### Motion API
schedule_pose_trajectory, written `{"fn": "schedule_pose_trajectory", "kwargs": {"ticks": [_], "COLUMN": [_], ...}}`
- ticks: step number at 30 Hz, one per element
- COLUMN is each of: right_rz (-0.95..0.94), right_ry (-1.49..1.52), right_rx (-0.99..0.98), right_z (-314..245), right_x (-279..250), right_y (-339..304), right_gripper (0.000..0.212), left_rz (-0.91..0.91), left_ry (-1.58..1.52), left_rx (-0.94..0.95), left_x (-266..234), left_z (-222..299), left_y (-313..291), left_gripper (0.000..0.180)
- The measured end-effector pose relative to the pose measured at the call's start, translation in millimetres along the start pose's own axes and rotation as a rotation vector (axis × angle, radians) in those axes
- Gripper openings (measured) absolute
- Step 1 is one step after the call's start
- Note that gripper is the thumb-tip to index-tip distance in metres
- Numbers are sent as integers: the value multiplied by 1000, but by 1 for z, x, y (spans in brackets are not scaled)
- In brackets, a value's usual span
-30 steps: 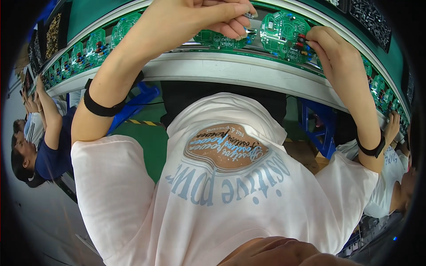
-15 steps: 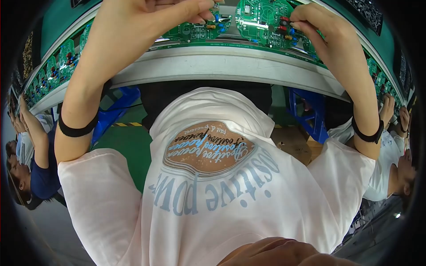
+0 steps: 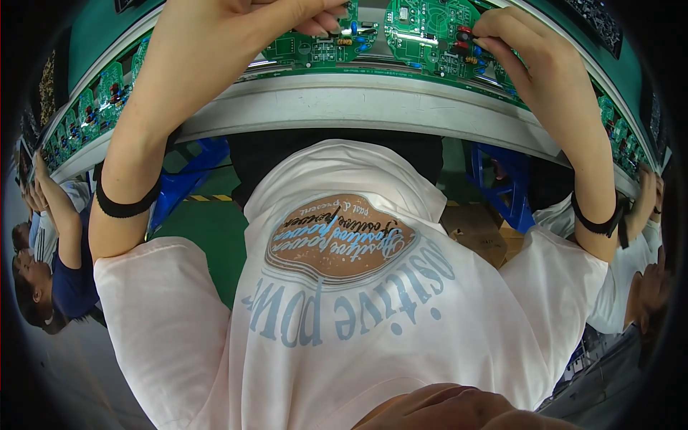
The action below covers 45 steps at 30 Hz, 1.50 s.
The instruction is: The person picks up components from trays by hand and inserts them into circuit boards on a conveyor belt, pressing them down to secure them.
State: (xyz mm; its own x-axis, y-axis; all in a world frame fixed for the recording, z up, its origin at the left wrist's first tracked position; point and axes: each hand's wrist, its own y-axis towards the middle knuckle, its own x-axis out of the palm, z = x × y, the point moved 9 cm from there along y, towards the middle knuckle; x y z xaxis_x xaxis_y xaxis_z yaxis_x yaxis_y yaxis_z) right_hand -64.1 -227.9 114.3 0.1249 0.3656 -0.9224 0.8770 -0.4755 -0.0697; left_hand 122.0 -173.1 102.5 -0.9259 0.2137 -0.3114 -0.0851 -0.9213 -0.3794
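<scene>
My left hand point(image 3: 247, 25) is over a green circuit board point(image 3: 304, 50) at the top, its fingers bent together. The picture's upper edge cuts it off, so anything between its fingertips is hidden. Just right of those fingers, blue and striped small components point(image 3: 345, 41) stand on the board. On a second, rounded green circuit board point(image 3: 412, 46), thumb and forefinger of my right hand point(image 3: 527, 46) pinch at a small red-and-black component point(image 3: 464, 34) near the board's right side. Another red-and-black component point(image 3: 459, 48) stands right below it.
The boards lie along a line with a pale front rail point(image 3: 358, 104). More populated boards point(image 3: 89, 118) continue at left and right. Co-workers' arms point(image 3: 61, 208) reach in from both sides. Blue supports point(image 3: 190, 179) and a cardboard box point(image 3: 473, 233) are under the line.
My left hand has shifted slightly upward. My right hand keeps its pinch by the red-and-black component. The boards appear a little further right, and a co-worker's hand at far right has moved.
</scene>
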Motion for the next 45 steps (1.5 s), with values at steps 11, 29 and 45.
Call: {"fn": "schedule_pose_trajectory", "kwargs": {"ticks": [11,29,45], "right_rz": [91,109,194], "right_ry": [-91,-16,45], "right_rx": [-40,0,41], "right_z": [7,13,18], "right_x": [8,13,-3], "right_y": [-12,-12,-32], "right_gripper": [9,10,15], "left_rz": [-64,-18,-218], "left_ry": [31,382,653], "left_rx": [97,893,496], "left_x": [-1,9,7], "left_z": [3,44,28], "left_y": [5,-9,23], "left_gripper": [15,7,11]}}
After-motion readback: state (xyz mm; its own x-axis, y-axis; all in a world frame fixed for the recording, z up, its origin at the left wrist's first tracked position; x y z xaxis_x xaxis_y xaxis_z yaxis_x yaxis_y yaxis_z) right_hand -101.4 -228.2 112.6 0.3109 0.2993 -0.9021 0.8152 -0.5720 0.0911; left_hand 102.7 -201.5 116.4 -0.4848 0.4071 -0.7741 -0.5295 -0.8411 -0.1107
